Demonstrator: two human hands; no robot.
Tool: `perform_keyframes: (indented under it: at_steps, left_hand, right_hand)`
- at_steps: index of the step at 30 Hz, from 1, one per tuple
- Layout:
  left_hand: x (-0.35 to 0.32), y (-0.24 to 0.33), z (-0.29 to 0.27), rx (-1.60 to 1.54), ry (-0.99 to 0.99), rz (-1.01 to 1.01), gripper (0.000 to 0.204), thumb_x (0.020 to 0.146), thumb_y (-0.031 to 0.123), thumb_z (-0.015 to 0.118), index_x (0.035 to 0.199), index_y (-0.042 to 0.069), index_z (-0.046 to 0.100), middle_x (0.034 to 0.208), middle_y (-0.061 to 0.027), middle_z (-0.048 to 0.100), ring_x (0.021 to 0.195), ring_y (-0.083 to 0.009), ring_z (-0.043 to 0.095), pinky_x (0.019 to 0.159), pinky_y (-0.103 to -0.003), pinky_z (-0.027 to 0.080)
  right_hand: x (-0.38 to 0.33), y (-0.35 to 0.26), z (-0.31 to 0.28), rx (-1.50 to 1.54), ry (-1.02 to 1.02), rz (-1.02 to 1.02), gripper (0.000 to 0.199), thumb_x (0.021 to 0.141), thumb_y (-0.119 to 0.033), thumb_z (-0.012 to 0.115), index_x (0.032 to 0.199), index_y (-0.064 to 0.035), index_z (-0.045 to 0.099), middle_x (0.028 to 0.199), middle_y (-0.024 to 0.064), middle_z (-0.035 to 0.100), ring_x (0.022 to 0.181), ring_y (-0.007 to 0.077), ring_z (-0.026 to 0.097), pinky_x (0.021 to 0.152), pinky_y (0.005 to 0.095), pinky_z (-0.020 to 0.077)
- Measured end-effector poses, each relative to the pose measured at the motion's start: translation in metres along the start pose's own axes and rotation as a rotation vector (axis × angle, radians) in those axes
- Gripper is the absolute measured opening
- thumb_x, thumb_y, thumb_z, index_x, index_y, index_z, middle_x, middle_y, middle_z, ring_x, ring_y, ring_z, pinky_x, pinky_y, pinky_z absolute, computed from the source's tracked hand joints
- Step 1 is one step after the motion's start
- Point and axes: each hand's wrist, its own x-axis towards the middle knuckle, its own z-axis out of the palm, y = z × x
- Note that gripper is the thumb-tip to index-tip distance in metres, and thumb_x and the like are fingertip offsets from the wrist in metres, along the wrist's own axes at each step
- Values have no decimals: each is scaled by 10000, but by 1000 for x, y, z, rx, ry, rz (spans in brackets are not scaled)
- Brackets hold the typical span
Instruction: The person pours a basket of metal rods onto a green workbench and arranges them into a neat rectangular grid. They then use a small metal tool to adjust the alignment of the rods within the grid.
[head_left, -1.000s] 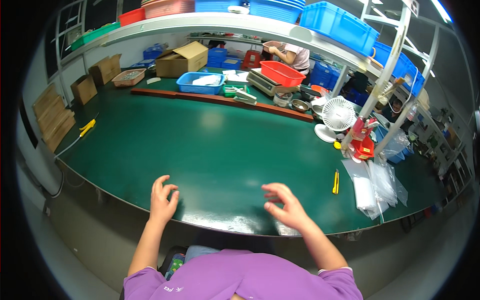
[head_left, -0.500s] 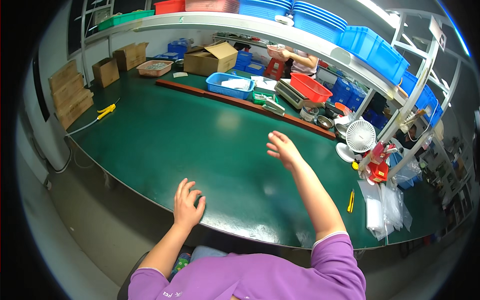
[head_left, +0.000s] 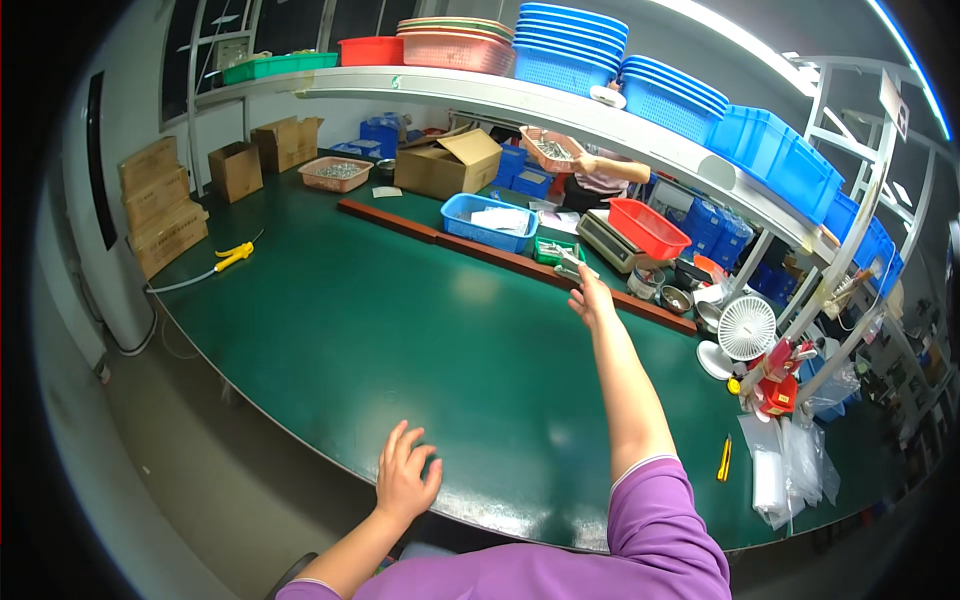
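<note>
Head view: the right hand (head_left: 592, 300) stretches toward 1 o'clock, fingers closing on a small metal tool (head_left: 562, 262) at the wooden divider strip (head_left: 500, 255), grip unclear. The left hand (head_left: 405, 480), fingers apart, braces on the tabletop (head_left: 330, 330). Overreaching could fumble the tool.

On your green counter (head_left: 330, 330), a yellow-handled tool (head_left: 233, 257) lies at far left beside stacked cardboard boxes (head_left: 165, 205). A pink tray (head_left: 336, 173) and an open carton (head_left: 447, 165) stand at the back. A red tray (head_left: 650, 228) rests on a scale. A white fan (head_left: 745, 330) stands at right, near clear bags (head_left: 790, 470) and a yellow cutter (head_left: 723, 458). Blue bins (head_left: 765, 165) line the overhead shelf.
</note>
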Motion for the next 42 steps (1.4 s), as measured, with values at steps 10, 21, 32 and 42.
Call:
perform_keyframes:
  at_steps: [10, 21, 32, 42]
  left_hand:
    - [3, -3, 2, 24, -54, 8, 196, 777, 120, 715, 960, 60, 676, 1235, -153, 612, 1313, -422, 494, 998, -503, 442]
    - [8, 0, 5, 9, -58, 14, 174, 779, 84, 696, 951, 71, 671, 1193, -132, 635, 1285, -406, 530, 959, -475, 456]
    - [8, -3, 11, 17, -36, -11, 105, 791, 83, 676, 897, 80, 673, 1175, -121, 648, 1263, -373, 553, 957, -486, 478]
    - [0, -8, 3, -27, -20, -62, 151, 795, 57, 673, 944, 29, 663, 1212, -185, 614, 1252, -417, 539, 1028, -489, 457]
  right_hand:
    - [64, -20, -16, 162, 101, -96, 814, 876, -548, 721, 1423, -9, 449, 1349, 137, 482, 1255, 307, 508, 978, 466, 500]
    - [155, 23, -67, -386, 450, -291, 418, 777, -105, 695, 1169, 29, 641, 946, 183, 708, 781, 264, 716, 683, 374, 567]
    - [122, 106, -72, 200, 413, -101, 414, 776, -105, 801, 1073, 137, 643, 915, 155, 717, 743, 225, 687, 651, 379, 536]
    - [-4, 108, -79, -4, 7, -103, 328, 807, 32, 656, 1116, 29, 545, 973, 148, 666, 803, 231, 677, 652, 341, 559]
